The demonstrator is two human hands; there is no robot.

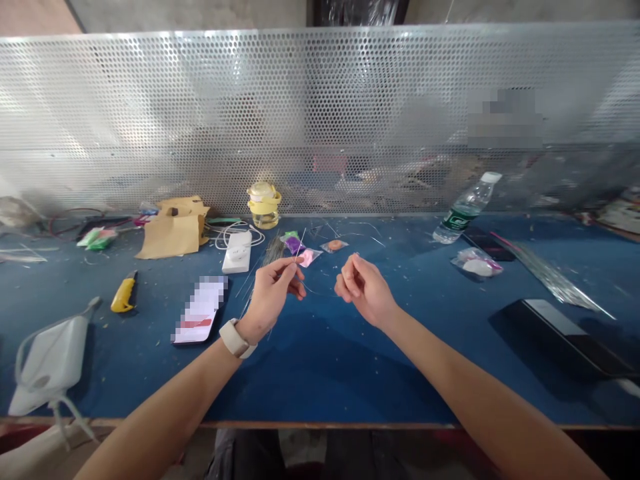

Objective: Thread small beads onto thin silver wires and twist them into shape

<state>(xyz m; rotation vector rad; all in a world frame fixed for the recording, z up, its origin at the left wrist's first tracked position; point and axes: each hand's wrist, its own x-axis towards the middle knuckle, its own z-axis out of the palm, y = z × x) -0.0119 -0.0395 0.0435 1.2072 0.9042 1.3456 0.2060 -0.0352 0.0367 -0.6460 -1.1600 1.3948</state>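
My left hand [274, 288], with a white band on its wrist, pinches a thin wire [301, 243] between thumb and forefinger, one end sticking up. A faint strand seems to curve below it toward my right hand, but I cannot tell if it is the same piece. My right hand [367, 288] is closed in a pinch a short way to the right, and what its fingertips hold is too small to make out. Just beyond both hands lie small bags of purple clay [294, 245], pink clay [309, 257] and orange clay [335, 246]. Loose wires [273, 252] lie behind my left hand.
Left on the blue table [330, 373] are a phone [201, 313], a yellow utility knife [123, 295], a white power bank [55, 353] and brown paper [173, 230]. A yellow-lidded jar [264, 205] stands behind. At right are a water bottle [463, 212], a wire bundle [560, 277] and a black box [570, 337].
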